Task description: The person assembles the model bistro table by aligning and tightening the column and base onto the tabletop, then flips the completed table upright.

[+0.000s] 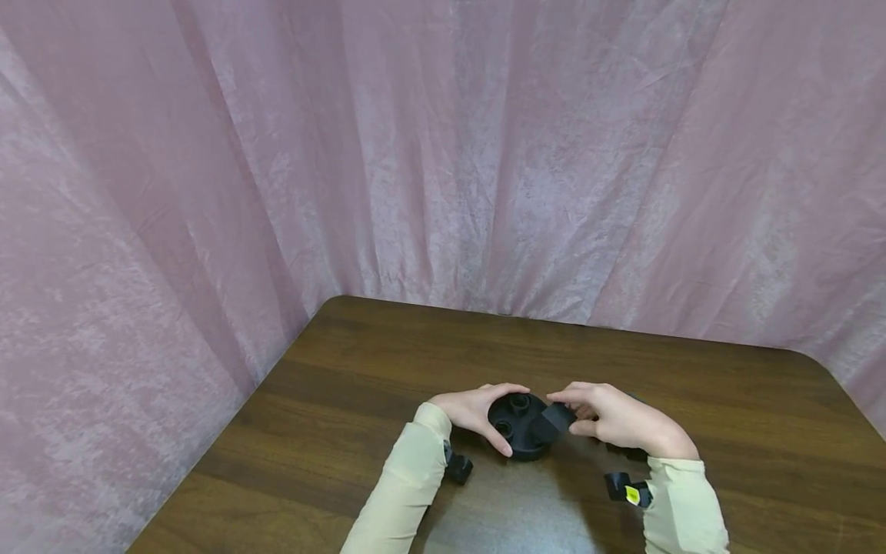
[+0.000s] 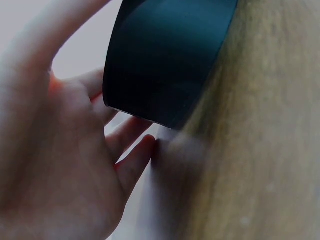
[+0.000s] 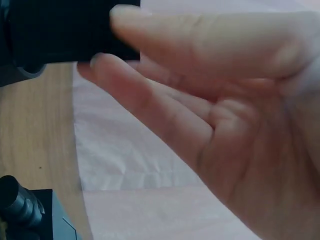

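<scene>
A round black base [image 1: 519, 425] with raised round sockets on its top sits on the table. Around its left side my left hand [image 1: 477, 412] curls, thumb at the near edge and fingers at the far edge. Its smooth curved side wall [image 2: 160, 65] fills the top of the left wrist view. My right hand [image 1: 612, 415] pinches a black blocky part [image 1: 556, 420] between thumb and fingertips, tilted over the right side of the base. The right wrist view shows the thumb across this dark block [image 3: 70, 35]; the block's far end runs out of frame.
Another black part with a threaded stud [image 3: 22, 205] lies on the table beyond the right hand, mostly hidden behind it in the head view. The brown wooden table [image 1: 388, 346] has rounded back corners. Pink curtains [image 1: 429, 154] hang along its back and left sides.
</scene>
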{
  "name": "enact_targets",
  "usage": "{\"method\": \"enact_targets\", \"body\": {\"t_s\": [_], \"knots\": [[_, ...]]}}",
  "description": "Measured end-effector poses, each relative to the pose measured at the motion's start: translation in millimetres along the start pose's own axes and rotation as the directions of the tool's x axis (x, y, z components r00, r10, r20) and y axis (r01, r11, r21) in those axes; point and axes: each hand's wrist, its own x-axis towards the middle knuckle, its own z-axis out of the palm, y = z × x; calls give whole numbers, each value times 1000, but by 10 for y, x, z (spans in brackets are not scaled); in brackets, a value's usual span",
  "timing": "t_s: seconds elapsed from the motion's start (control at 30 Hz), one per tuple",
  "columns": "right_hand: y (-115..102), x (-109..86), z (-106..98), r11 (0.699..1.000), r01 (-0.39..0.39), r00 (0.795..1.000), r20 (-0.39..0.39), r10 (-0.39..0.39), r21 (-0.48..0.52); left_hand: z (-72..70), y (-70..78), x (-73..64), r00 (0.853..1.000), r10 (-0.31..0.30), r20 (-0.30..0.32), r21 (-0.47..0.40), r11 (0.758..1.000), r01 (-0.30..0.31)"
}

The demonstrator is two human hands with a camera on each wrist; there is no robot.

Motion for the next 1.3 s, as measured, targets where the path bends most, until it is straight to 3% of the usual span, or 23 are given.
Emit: {"method": "enact_targets", "body": {"t_s": [0.13, 0.33, 0.53, 0.87, 1.3], "knots": [[17, 22, 22, 999, 7, 999, -37, -9, -43, -3, 7, -11, 1000, -20, 12, -14, 1000, 20], [17, 58, 72, 999, -12, 999, -52, 11, -32, -8, 20, -12, 1000, -15, 17, -33, 999, 16], [-6, 123, 131, 995, 8, 999, -36, -11, -97, -17, 14, -18, 1000, -26, 14, -24, 999, 27], [34, 134, 155, 996, 25, 999, -35, -28, -89, -30, 35, 0, 1000, -18, 21, 8, 1000, 18], [39, 166, 192, 998, -63, 998, 0, 63, -31, -28, 38, -35, 996, -77, 32, -26, 997, 78]]}}
